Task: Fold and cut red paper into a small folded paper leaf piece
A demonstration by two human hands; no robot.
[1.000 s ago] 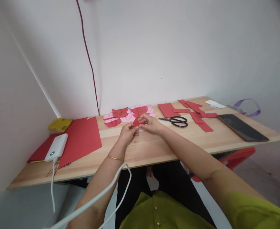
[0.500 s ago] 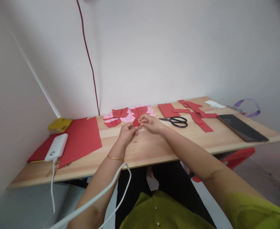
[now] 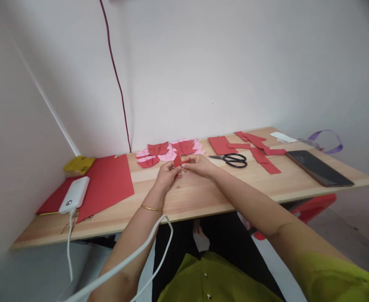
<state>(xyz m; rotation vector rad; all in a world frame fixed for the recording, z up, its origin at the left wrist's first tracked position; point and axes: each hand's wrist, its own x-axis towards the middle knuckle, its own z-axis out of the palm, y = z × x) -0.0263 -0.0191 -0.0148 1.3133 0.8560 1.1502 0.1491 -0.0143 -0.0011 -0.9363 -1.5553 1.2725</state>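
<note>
A small folded piece of red paper (image 3: 177, 160) is pinched between both hands above the middle of the table. My left hand (image 3: 167, 174) grips its lower left part with thumb and fingers. My right hand (image 3: 200, 165) pinches its right side, and those fingertips hide part of the folds. Just behind the hands lie several cut and creased red paper pieces (image 3: 158, 148) and pink paper pieces (image 3: 168, 155), overlapping in a cluster. Black-handled scissors (image 3: 230, 159) rest to the right of my right hand, blades pointing left.
Red paper strips (image 3: 260, 156) and a red rectangle of paper (image 3: 218, 145) lie at the right, near a dark phone (image 3: 319, 168). Large red sheets (image 3: 109, 184) are at the left under a white power bank (image 3: 75, 194), beside a yellow packet (image 3: 79, 165). A white cable (image 3: 134, 259) crosses my left forearm.
My right hand has turned and lowered slightly at the red paper. The upper part of the paper now stands a little higher and shows more. The things on the table have stayed put.
</note>
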